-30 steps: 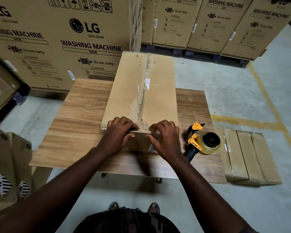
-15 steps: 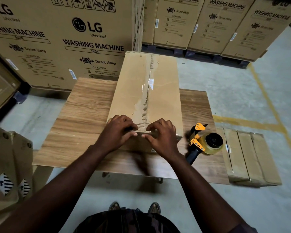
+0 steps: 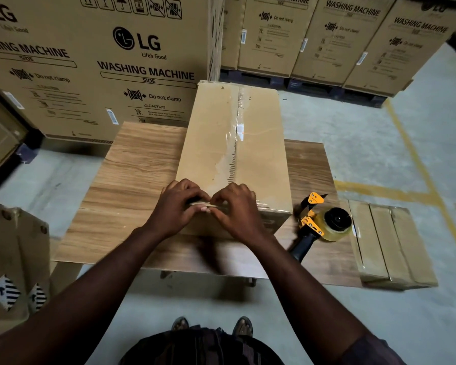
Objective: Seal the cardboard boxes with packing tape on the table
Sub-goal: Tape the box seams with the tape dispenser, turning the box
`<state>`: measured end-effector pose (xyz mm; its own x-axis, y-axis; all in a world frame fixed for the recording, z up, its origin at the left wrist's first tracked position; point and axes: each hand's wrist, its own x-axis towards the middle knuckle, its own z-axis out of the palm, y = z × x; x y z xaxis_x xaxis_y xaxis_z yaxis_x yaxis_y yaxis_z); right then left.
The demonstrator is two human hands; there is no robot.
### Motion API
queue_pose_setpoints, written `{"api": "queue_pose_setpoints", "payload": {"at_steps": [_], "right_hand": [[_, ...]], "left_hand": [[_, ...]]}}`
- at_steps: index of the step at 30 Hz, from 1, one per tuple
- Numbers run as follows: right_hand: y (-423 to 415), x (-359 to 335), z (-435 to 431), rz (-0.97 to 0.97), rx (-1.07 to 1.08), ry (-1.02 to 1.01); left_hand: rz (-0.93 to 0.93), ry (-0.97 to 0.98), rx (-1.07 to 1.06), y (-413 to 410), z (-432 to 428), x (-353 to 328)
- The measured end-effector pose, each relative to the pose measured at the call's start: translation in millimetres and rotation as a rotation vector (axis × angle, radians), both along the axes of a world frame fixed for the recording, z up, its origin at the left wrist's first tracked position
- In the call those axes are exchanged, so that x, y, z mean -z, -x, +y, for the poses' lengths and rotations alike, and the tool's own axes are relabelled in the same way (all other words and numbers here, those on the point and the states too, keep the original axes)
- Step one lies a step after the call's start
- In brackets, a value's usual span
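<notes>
Head view: pinched near top edge of cardboard box point(image 3: 258, 154), at the taped seam, on tabletop point(image 3: 132, 180).
Curled left hand point(image 3: 178, 206) and right hand point(image 3: 236, 209) on that edge, grips narrow, side by side. Judged box light, stiff at edges, slick along tape; better held at bare corners. Saw tape dispenser point(image 3: 324, 223) just right of box.

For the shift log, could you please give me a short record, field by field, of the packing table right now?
cardboard box: on the wooden table, clear tape along its top seam
left hand: pinches the box's near top edge
right hand: pinches the same edge, beside the left
tape dispenser: lies on the table, right of the box, unheld
second box: taped, beside the table's right edge
background: washing machine cartons
</notes>
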<state>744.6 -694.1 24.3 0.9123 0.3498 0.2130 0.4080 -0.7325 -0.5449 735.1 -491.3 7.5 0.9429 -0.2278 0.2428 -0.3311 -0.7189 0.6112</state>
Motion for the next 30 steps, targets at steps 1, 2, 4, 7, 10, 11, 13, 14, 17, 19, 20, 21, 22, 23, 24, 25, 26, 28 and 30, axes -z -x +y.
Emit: {"api": "queue_pose_setpoints", "payload": {"at_steps": [1,2,4,7,10,11,13,14,17,19,20,21,22,23,24,25,26,28,30], "right_hand": [[0,2,2,-0.005,0.001,0.002],[0,5,1,-0.013,0.006,0.008],[2,10,-4,-0.022,0.010,0.033],[3,10,-3,-0.004,0.039,0.033],[-2,0,12,0.026,0.039,-0.005],[-3,-2,18,0.031,0.019,-0.017],[-3,-2,26,0.023,-0.003,-0.009],[-2,0,29,0.017,0.004,-0.010],[0,7,28,0.013,0.046,-0.045],[0,6,29,0.018,0.070,-0.048],[0,4,31,0.030,0.076,-0.044],[-2,2,34,0.042,0.071,-0.032],[-4,-1,37,0.053,0.058,-0.019],[-5,-4,42,0.065,0.042,-0.009],[-7,-6,46,0.074,0.032,-0.006],[-9,-7,50,0.075,0.028,-0.006],[-11,-7,55,0.068,0.027,-0.006],[-11,-6,65,0.055,0.021,0.001],[-9,-6,77,0.035,0.016,0.007]], "left_hand": [[0.008,-0.010,0.023,0,3,0],[0.022,-0.013,0.055,-1,7,-2],[0.048,0.001,0.121,-1,14,-6],[0.039,0.004,0.142,0,20,-8],[-0.022,0.012,0.033,1,26,-5],[-0.040,0.026,-0.009,1,29,-5],[-0.039,0.084,-0.058,4,36,-4],[-0.021,0.125,-0.069,7,40,-2],[0.050,0.261,-0.130,17,43,1],[0.071,0.323,-0.201,20,40,1],[0.080,0.354,-0.249,21,39,4],[0.104,0.402,-0.307,21,37,7],[0.155,0.465,-0.368,23,35,10],[0.220,0.543,-0.419,25,33,14],[0.281,0.619,-0.454,27,30,17],[0.321,0.678,-0.479,29,26,21],[0.336,0.708,-0.504,32,21,24],[0.325,0.731,-0.562,36,13,27],[0.299,0.686,-0.595,39,10,30]]}}
